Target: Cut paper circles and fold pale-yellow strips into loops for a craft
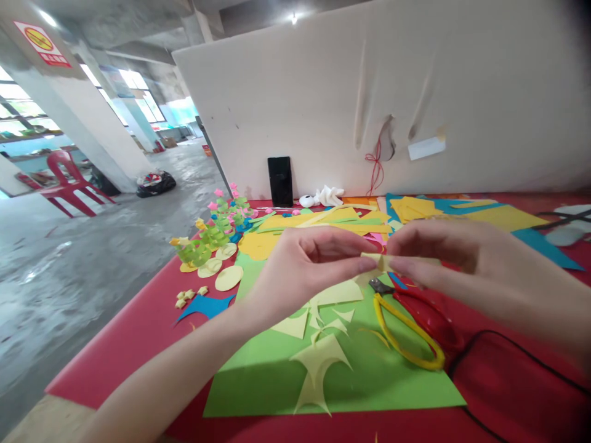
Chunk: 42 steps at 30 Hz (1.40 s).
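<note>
Between my two hands, above the table, is a narrow pale yellow paper strip (pixel 382 262), partly hidden by the fingers. My left hand (pixel 318 261) pinches its left end between thumb and fingers. At the other side, my right hand (pixel 443 258) grips the strip the same way, and some of it shows behind the right thumb. Just below the hands lie scissors (pixel 409 332) with one yellow and one red handle. They rest on a green paper sheet (pixel 258 387) among pale yellow paper offcuts (pixel 318 363).
Left on the red table (pixel 124 344) are small folded paper stars (pixel 187 297), pale yellow discs (pixel 229 278), a blue offcut (pixel 207 305) and green and pink paper pieces (pixel 207 246). A black phone (pixel 281 181) leans on the white board (pixel 314 104). A black cable (pixel 521 357) runs at right.
</note>
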Motion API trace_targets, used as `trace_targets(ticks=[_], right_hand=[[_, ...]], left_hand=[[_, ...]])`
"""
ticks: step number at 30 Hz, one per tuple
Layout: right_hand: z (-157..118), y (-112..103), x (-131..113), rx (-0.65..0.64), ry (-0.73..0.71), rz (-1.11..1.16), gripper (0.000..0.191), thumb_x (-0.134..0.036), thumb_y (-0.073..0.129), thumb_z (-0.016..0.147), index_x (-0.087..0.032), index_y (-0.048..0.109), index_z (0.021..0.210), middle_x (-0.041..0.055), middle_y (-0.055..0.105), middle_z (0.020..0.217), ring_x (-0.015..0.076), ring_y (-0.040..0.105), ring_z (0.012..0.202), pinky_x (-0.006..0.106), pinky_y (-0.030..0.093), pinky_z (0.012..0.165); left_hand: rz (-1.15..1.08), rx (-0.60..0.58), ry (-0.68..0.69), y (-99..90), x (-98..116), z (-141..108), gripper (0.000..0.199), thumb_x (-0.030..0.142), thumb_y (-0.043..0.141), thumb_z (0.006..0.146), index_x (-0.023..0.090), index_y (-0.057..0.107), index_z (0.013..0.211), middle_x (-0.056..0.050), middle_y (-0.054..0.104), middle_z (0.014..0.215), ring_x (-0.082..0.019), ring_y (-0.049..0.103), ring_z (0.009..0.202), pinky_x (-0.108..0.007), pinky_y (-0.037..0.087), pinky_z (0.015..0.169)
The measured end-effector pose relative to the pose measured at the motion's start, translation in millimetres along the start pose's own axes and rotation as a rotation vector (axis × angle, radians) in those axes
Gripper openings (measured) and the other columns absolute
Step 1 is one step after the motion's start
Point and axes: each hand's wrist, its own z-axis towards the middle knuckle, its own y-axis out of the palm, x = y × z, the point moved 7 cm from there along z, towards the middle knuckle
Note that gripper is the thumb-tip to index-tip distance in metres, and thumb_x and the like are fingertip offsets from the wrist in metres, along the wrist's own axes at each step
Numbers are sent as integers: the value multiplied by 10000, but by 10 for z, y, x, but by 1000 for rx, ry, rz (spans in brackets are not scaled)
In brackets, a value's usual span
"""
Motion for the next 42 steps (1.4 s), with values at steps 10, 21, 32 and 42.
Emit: trace_targets(ticks=[10, 21, 32, 42], right_hand=[[-48, 32, -52, 88, -24, -9, 168, -381, 605, 778, -237, 599, 692, -41, 636, 651, 142, 577, 598, 243, 432, 530], [-47, 20, -127, 73, -98, -107, 100, -349, 613, 771, -266, 648, 727, -39, 684, 692, 153, 610, 622, 230, 463, 498], [-54, 19, -127, 46, -112, -137, 110, -338, 590, 785, -257, 645, 733, -34, 672, 686, 157, 612, 623, 237, 463, 505], [-46, 42, -114, 49, -82, -103, 139, -364, 598, 775, -260, 651, 701, -38, 684, 680, 163, 614, 629, 233, 470, 509]], left_hand=[[33, -17, 29, 48, -5, -21, 194, 204, 714, 700, 181, 650, 881, 7, 675, 859, -104, 649, 760, -174, 540, 682], [-177, -86, -59, 65, -70, 10, 106, 162, 695, 723, 159, 660, 823, 15, 713, 725, -119, 692, 713, -197, 557, 702], [-167, -94, -71, 64, -87, 18, 60, 188, 696, 726, 167, 686, 782, 15, 705, 717, -84, 664, 676, -145, 519, 636], [-124, -74, -83, 49, -134, 35, 64, 183, 712, 700, 155, 677, 745, 2, 674, 685, -98, 629, 634, -185, 493, 599]])
